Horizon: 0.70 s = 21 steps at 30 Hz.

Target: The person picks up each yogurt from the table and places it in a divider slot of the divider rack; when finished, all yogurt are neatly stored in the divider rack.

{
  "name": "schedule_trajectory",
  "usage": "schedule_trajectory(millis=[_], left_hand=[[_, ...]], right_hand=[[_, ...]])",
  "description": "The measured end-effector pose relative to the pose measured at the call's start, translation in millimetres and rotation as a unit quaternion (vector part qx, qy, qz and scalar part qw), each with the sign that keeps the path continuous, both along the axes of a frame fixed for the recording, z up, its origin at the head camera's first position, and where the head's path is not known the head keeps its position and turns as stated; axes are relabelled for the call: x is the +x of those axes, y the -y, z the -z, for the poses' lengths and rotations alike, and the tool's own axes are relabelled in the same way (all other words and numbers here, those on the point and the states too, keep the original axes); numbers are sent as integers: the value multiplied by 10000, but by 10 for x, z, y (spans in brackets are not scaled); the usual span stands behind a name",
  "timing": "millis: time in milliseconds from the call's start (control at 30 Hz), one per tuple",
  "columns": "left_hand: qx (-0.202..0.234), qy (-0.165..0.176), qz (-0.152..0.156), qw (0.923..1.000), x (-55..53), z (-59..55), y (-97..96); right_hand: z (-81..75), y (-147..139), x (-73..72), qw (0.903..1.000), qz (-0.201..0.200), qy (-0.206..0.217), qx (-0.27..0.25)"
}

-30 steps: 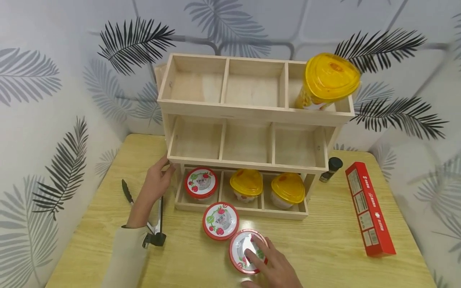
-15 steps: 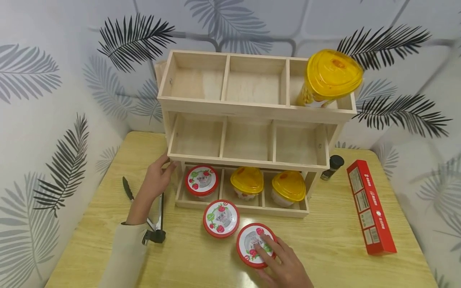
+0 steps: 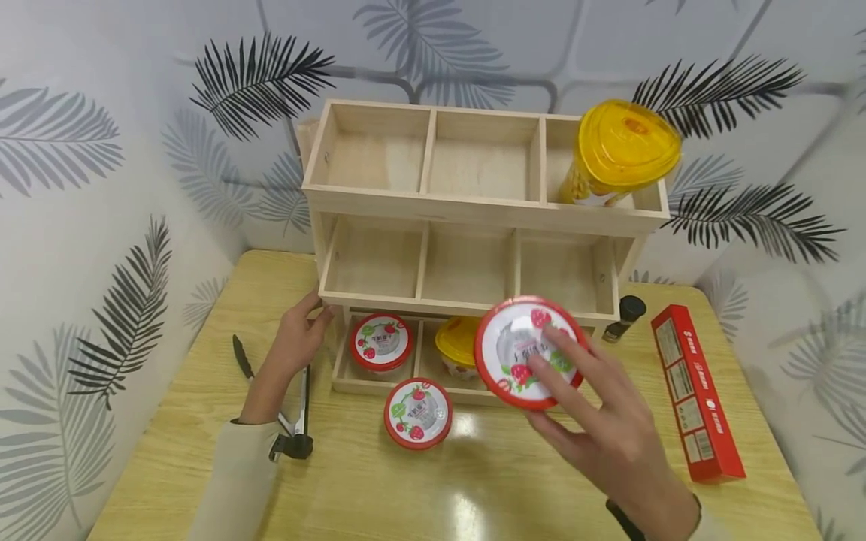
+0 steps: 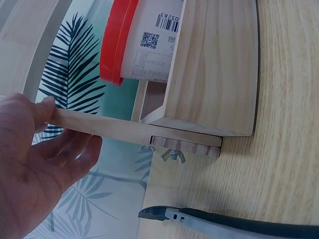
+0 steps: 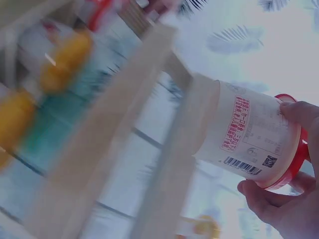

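Note:
My right hand [image 3: 609, 417] grips a round white tub [image 3: 531, 353] with a red-rimmed strawberry lid, raised in front of the wooden rack's lower tiers. In the right wrist view its printed side and barcode show, with fingers at the red lid [image 5: 294, 164]. My left hand [image 3: 298, 338] holds the rack's left upright [image 4: 99, 122], thumb on one side and fingers curled on the other. Another strawberry tub [image 3: 418, 413] stands on the table before the rack. A third such tub [image 3: 382, 343] sits in the bottom tier's left compartment, beside a yellow-lidded cup [image 3: 456, 346].
The three-tier rack [image 3: 473, 208] has a tall yellow-lidded container [image 3: 619, 154] in its top right compartment. A black-capped bottle [image 3: 624, 318] and a red box [image 3: 698, 394] lie to the right. Black-handled tongs [image 3: 298, 406] lie by the left forearm.
My right hand has lifted the strawberry tub off the table and carried it up and to the right, now covering the bottom right cup. My left hand has stayed on the upright.

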<state>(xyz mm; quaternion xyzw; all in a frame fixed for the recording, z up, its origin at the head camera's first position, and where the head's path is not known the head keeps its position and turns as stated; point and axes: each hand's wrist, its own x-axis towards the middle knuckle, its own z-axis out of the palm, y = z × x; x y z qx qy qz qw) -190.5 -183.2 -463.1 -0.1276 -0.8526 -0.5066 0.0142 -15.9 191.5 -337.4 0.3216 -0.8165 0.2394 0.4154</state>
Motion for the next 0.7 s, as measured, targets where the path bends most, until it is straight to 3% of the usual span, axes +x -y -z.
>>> schedule_trajectory(millis=[67,167,333,500,700], left_hand=[[14,-34,-4,10000,-2,0,5],[43,-95,-23,9999,-9,1,11],[112,-111,-39,9999,-4,11,17],[137,-78,-6,9999,12,23,18],[155,-137,82,9998,8,33,6]], right_hand=[[-285,62,-159,9994,-53,-305,-164],[-673,157,-401,9988,-87,-341,-327],[-1096,353,-851,9986,-117,-313,-420],[-1211,475,-1189,9988,353,-337,-106],[-1145,564,-1462,9911,1206,-388,420]])
